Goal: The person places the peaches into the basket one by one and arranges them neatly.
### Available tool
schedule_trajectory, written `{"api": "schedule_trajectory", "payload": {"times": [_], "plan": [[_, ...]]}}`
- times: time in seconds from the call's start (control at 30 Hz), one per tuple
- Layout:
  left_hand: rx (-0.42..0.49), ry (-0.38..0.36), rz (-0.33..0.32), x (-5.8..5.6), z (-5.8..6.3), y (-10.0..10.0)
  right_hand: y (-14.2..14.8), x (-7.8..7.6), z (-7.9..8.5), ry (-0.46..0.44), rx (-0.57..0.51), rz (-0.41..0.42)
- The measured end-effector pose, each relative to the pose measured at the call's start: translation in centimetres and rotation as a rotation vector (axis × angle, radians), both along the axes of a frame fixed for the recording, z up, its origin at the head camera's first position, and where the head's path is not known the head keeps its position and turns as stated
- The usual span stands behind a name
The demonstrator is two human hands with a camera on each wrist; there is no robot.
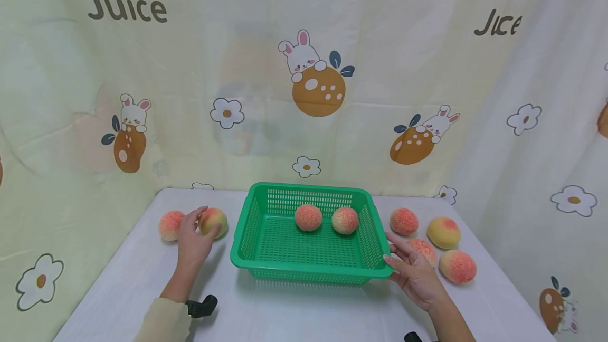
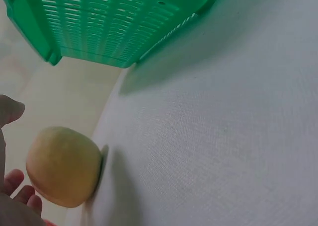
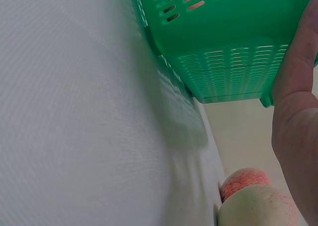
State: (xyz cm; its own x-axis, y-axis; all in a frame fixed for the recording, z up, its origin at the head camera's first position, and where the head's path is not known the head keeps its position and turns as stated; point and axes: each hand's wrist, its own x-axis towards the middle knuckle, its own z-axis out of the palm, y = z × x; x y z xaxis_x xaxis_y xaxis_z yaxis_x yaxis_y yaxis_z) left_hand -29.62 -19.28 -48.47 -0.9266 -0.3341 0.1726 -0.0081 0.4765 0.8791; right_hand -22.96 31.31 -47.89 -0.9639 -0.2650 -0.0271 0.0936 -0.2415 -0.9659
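In the head view a green plastic basket (image 1: 311, 266) stands mid-table, with two pinkish peaches (image 1: 308, 218) inside. My right hand (image 1: 418, 277) grips its right rim, thumb on the edge; the right wrist view shows the thumb against the basket wall (image 3: 223, 22). On the left, my left hand (image 1: 196, 239) spreads its fingers and thumb around a yellow peach (image 1: 209, 221). In the left wrist view the thumb stands apart from that peach (image 2: 64, 166), while the fingertips are close to its side. The peach rests on the table.
Left of my left hand lies another pink peach (image 1: 170, 225). Several peaches, one of them yellow (image 1: 444, 233), lie to the right of the basket, close to my right hand. A white cloth covers the table (image 1: 285, 315); a printed curtain (image 1: 247, 67) hangs behind it.
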Motion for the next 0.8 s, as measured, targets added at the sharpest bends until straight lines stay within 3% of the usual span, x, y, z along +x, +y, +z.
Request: {"api": "schedule_trajectory", "payload": {"times": [0.33,0.8], "plan": [[-0.007,-0.039,0.01,-1.0,-0.8,-0.1,0.1,0.0,0.0,-0.005,0.003,-0.005],[-0.002,-0.01,-0.027,-2.8,-1.9,-0.7,0.1,-0.1,-0.2,-0.002,0.002,-0.007]]}}
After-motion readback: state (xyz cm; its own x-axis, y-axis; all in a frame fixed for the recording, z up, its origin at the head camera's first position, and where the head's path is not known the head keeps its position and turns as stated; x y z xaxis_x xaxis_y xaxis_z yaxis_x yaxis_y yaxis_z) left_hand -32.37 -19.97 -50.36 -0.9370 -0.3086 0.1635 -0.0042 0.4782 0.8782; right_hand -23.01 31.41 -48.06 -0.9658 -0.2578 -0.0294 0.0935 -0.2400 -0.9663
